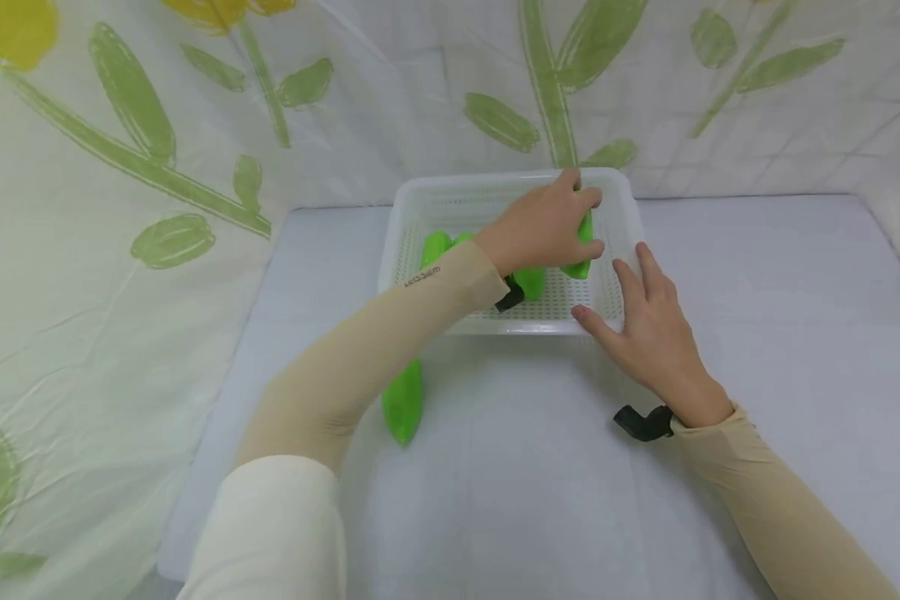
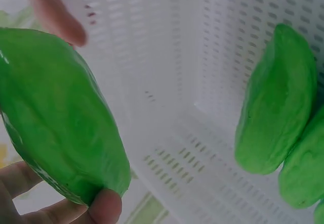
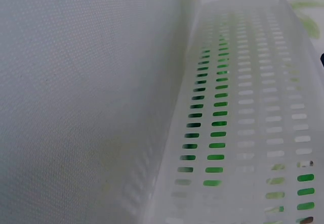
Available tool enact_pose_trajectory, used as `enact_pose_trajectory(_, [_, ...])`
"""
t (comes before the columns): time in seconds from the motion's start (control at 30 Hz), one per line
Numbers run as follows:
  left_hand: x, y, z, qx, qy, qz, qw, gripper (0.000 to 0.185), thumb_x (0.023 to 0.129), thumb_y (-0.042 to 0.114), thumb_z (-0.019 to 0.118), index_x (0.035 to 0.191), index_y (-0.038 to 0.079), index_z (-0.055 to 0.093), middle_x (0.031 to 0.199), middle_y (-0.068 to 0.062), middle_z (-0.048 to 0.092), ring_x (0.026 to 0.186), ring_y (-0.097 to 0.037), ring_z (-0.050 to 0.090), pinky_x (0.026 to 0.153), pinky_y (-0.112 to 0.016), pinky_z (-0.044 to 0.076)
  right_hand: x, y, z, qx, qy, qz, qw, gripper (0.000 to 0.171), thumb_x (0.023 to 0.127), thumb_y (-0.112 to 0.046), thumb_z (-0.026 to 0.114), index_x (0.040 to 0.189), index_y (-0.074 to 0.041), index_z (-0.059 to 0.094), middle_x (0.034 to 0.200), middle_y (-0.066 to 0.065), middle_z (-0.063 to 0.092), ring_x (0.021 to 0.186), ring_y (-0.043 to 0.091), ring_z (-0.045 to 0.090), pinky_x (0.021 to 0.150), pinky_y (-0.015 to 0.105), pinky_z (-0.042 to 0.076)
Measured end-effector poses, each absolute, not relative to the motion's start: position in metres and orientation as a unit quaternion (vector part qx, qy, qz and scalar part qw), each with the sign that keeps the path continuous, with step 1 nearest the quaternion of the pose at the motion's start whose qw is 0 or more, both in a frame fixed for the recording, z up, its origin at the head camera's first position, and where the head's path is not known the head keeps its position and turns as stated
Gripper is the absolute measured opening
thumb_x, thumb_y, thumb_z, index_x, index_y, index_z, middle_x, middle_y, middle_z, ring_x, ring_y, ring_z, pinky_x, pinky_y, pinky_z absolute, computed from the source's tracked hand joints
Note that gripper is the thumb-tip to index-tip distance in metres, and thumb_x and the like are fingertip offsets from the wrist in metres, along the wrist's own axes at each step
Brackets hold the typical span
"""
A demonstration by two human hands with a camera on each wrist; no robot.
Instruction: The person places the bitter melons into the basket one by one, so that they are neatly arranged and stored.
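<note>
A white perforated plastic basket (image 1: 521,328) stands at the far side of the table. My left hand (image 1: 543,225) reaches across it and grips a long, glossy green fruit (image 2: 61,107) by its sides, over the basket's right half. Fingertips show at the lower end of that fruit in the left wrist view. Several similar green fruits (image 2: 276,102) lie on the basket floor, partly covered by my left arm in the head view. At the basket's front right corner, my right hand (image 1: 656,333) has its fingers spread, the thumb overlapping the rim.
Another green fruit (image 1: 402,404) with a pointed tip lies on the table (image 1: 525,483) in front of the basket, partly under my left forearm in the head view. Behind the table hangs a white sheet (image 1: 420,108) printed with flowers. Each wrist wears a black camera mount (image 1: 645,423).
</note>
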State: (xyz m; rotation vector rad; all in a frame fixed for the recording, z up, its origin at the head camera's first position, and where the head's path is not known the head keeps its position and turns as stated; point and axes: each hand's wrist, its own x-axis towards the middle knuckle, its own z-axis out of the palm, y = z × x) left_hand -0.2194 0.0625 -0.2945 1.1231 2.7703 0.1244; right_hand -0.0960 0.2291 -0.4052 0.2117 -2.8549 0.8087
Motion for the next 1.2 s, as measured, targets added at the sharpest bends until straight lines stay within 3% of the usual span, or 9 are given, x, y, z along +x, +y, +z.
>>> enact_pose_trajectory(0.23, [-0.242,0.080,-0.312,0.358,0.926,-0.017,0.114,0.070,0.102,0.051,0.055,0.160,0.014,0.040,0.165,-0.018,0.031,0.121,-0.022,0.063,0.108,-0.032,0.050,-0.096,0.227,-0.405,0.073,-0.955,0.276,0.085,0.093,0.099,-0.058,0.062,0.158,0.007,0.031,0.172,0.026,0.010,0.146,0.062,0.028,0.103,0.080,0.037])
enact_pose_trajectory(0.5, [-0.257,0.088,-0.337,0.330,0.927,-0.053,0.167,0.078,0.103,0.052,0.056,0.166,0.016,0.028,0.175,-0.018,0.010,0.151,-0.030,0.043,0.123,-0.038,0.037,-0.098,0.225,-0.404,0.078,-0.952,0.280,0.098,0.094,0.097,-0.055,0.066,0.159,0.004,0.027,0.171,0.026,0.014,0.144,0.062,0.031,0.103,0.079,0.038])
enact_pose_trajectory(0.67, [-0.261,0.094,-0.355,0.332,0.925,-0.093,0.159,0.078,0.101,0.053,0.059,0.165,0.016,0.032,0.174,-0.019,0.015,0.146,-0.027,0.049,0.119,-0.038,0.043,-0.098,0.225,-0.406,0.083,-0.949,0.283,0.108,0.092,0.097,-0.052,0.068,0.158,0.004,0.029,0.170,0.027,0.017,0.143,0.062,0.032,0.102,0.079,0.038])
enact_pose_trajectory(0.73, [-0.261,0.095,-0.360,0.337,0.923,-0.115,0.149,0.076,0.100,0.053,0.060,0.162,0.015,0.037,0.171,-0.018,0.022,0.137,-0.025,0.057,0.114,-0.038,0.048,-0.098,0.225,-0.406,0.084,-0.949,0.284,0.109,0.092,0.097,-0.052,0.069,0.158,0.004,0.029,0.170,0.027,0.017,0.143,0.062,0.032,0.102,0.079,0.039])
enact_pose_trajectory(0.93, [-0.259,0.097,-0.369,0.347,0.916,-0.159,0.127,0.071,0.100,0.056,0.058,0.156,0.015,0.046,0.153,-0.012,0.043,0.119,-0.021,0.064,0.107,-0.037,0.053,-0.096,0.226,-0.406,0.082,-0.949,0.280,0.116,0.091,0.097,-0.050,0.070,0.158,0.005,0.030,0.170,0.027,0.018,0.142,0.062,0.034,0.101,0.079,0.040])
enact_pose_trajectory(1.2, [-0.260,0.099,-0.374,0.352,0.915,-0.162,0.114,0.069,0.099,0.060,0.054,0.151,0.015,0.051,0.145,-0.010,0.048,0.116,-0.020,0.065,0.108,-0.039,0.052,-0.095,0.228,-0.405,0.078,-0.951,0.278,0.112,0.091,0.096,-0.049,0.070,0.158,0.004,0.030,0.170,0.027,0.018,0.142,0.062,0.034,0.100,0.079,0.040])
